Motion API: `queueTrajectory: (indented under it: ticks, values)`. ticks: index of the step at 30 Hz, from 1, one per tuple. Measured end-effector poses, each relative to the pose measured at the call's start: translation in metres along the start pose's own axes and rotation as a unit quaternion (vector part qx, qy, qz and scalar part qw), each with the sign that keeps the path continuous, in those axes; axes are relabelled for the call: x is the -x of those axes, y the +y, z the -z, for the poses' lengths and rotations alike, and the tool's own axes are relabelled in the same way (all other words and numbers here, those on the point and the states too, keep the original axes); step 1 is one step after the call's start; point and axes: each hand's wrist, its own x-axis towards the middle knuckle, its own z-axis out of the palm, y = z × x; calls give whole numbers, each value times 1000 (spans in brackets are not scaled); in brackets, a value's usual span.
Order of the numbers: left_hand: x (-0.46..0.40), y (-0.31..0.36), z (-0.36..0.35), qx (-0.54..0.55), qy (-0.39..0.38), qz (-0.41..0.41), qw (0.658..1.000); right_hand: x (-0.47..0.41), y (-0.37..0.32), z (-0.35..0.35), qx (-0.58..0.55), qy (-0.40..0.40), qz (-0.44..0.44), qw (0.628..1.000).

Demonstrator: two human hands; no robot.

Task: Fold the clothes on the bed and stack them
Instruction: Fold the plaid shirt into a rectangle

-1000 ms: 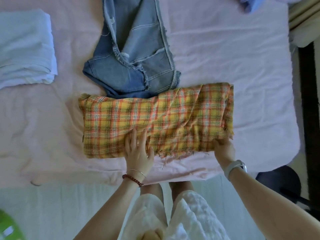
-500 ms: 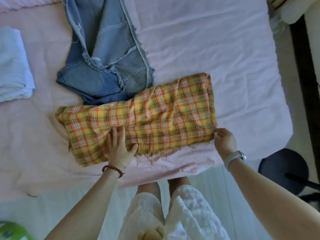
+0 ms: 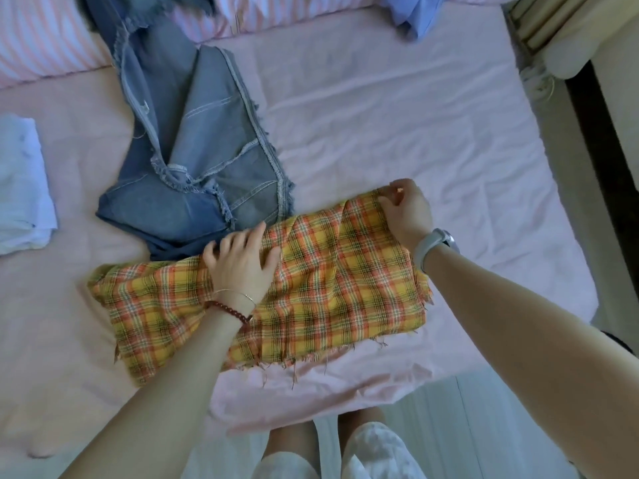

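A yellow and orange plaid cloth lies folded into a long strip near the front edge of the pink bed. My left hand presses flat on the strip's far edge near its middle, fingers spread. My right hand pinches the cloth's far right corner. A blue denim garment lies unfolded behind the cloth, its lower edge tucked under the plaid. A folded pale blue stack sits at the left edge.
A pink striped pillow or duvet lies along the back of the bed. A light blue garment lies at the back right. A dark gap and cream furniture border the bed's right side. My white-clad legs stand at the bed's front edge.
Both hands moved from the cloth's near edge to its far edge. The right hand now pinches the far right corner; the left hand rests flat further up the strip.
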Motion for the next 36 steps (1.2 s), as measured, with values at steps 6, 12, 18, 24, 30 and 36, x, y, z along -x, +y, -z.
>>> queueTrajectory:
  ticks: [6, 12, 18, 24, 30, 36]
  values:
    - [-21, -24, 6, 121, -21, 0, 992, -21, 17, 16, 29, 17, -9, 999]
    - [-39, -28, 15, 123, -83, 14, 989, -30, 32, 21, 49, 0, -56, 997]
    - [-36, -21, 25, 125, -65, 3, 990, -15, 28, 19, -50, 67, -41, 996]
    - [-31, 26, 8, 56, -86, -77, 992, 65, 49, 12, -58, 12, -98, 993]
    - [-67, 73, -8, 41, -136, -133, 981, 97, 74, 6, -65, 45, -115, 990]
    - [-99, 67, -9, 52, -127, -68, 988, 78, 81, 14, -68, 117, -117, 984]
